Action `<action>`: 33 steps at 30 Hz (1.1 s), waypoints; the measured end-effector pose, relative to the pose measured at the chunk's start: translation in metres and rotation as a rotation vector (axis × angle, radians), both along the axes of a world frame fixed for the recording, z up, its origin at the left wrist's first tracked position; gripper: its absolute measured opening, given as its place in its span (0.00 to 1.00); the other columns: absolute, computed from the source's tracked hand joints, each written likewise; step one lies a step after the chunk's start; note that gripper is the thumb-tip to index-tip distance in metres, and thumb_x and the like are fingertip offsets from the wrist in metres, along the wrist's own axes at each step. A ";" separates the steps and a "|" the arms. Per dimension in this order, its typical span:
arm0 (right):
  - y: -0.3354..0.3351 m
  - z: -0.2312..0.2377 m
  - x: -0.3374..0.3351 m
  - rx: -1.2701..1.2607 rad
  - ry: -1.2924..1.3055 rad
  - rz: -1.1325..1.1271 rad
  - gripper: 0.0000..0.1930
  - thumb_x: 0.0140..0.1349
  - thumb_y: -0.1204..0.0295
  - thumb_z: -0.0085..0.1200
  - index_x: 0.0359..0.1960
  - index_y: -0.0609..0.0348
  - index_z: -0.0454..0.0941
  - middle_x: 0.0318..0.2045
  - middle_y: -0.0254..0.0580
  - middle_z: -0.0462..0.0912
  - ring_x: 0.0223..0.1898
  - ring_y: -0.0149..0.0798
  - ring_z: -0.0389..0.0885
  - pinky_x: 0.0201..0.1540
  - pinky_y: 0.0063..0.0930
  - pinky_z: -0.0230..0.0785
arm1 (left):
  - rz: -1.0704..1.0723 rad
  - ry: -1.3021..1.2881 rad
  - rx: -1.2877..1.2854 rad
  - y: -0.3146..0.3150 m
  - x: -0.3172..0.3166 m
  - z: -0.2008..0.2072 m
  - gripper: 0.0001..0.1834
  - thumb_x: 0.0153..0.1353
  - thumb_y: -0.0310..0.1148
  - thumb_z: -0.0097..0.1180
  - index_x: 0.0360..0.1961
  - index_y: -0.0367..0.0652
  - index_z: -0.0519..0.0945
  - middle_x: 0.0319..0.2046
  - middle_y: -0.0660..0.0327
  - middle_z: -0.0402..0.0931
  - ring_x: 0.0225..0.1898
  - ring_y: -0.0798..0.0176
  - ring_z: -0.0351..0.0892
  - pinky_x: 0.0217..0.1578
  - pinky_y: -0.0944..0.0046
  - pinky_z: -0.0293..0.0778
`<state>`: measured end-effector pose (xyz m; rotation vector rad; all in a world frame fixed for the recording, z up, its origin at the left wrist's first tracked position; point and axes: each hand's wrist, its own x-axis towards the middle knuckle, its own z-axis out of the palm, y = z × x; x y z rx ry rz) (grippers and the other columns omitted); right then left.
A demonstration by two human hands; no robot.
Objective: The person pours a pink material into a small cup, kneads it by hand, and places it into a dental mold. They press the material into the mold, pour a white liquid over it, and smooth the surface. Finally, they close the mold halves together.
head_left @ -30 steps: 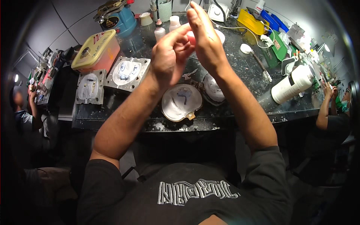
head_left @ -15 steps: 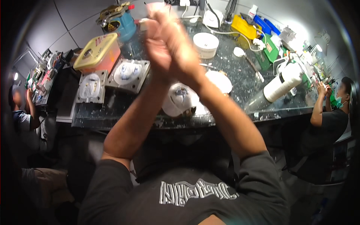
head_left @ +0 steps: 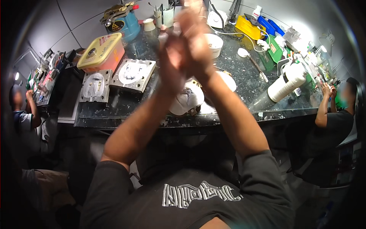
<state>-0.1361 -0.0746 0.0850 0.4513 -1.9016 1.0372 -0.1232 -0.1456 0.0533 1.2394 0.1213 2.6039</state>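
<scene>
The left hand (head_left: pixel 170 63) and right hand (head_left: pixel 199 47) are together, palms facing, raised over the table (head_left: pixel 228 65). Both are badly blurred; a pinkish patch shows between them, but I cannot tell whether it is a held thing or only skin. To do this well, the palms should press evenly, with wrists firm, and the hands should stay high enough that neither forearm brushes what lies underneath.

Nearest below is the white plaster mould (head_left: pixel 187 100), at the middle of the table's near edge, partly hidden by the arms. Just right of it, beyond the right forearm, lies a round white piece (head_left: pixel 227 81), easy to catch with an elbow. A white tub (head_left: pixel 216 45) stands farther back.

Toward the table's left edge, two metal frames filled with plaster, a smaller one (head_left: pixel 94 87) and a larger one (head_left: pixel 133 74), lie beside a yellow-lidded box (head_left: pixel 101 51); a blue can (head_left: pixel 130 30) stands behind. Toward the right edge are a long-handled tool (head_left: pixel 256 65) and a leaning white bottle (head_left: pixel 288 82), both well apart from the hands.
</scene>
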 end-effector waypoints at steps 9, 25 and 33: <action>0.032 0.000 -0.021 -0.447 -0.021 -0.005 0.35 0.79 0.44 0.43 0.75 0.57 0.64 0.62 0.42 0.75 0.64 0.37 0.74 0.71 0.34 0.59 | -0.535 -0.480 -0.239 -0.006 -0.055 -0.029 0.33 0.75 0.43 0.46 0.68 0.23 0.65 0.56 0.44 0.77 0.62 0.50 0.76 0.69 0.49 0.70; 0.057 -0.004 0.019 0.348 -0.083 -0.073 0.23 0.59 0.71 0.71 0.58 0.54 0.85 0.51 0.46 0.87 0.53 0.46 0.85 0.59 0.37 0.77 | -0.296 -0.221 -0.828 -0.059 -0.079 0.006 0.16 0.73 0.41 0.62 0.50 0.38 0.86 0.47 0.53 0.88 0.50 0.57 0.89 0.62 0.53 0.81; 0.043 -0.017 -0.004 0.317 -0.060 -0.167 0.21 0.56 0.64 0.74 0.53 0.46 0.87 0.46 0.38 0.90 0.55 0.47 0.85 0.70 0.45 0.68 | -0.322 -0.104 -0.855 -0.078 -0.075 0.021 0.19 0.75 0.40 0.58 0.57 0.37 0.81 0.50 0.55 0.85 0.54 0.58 0.85 0.62 0.52 0.79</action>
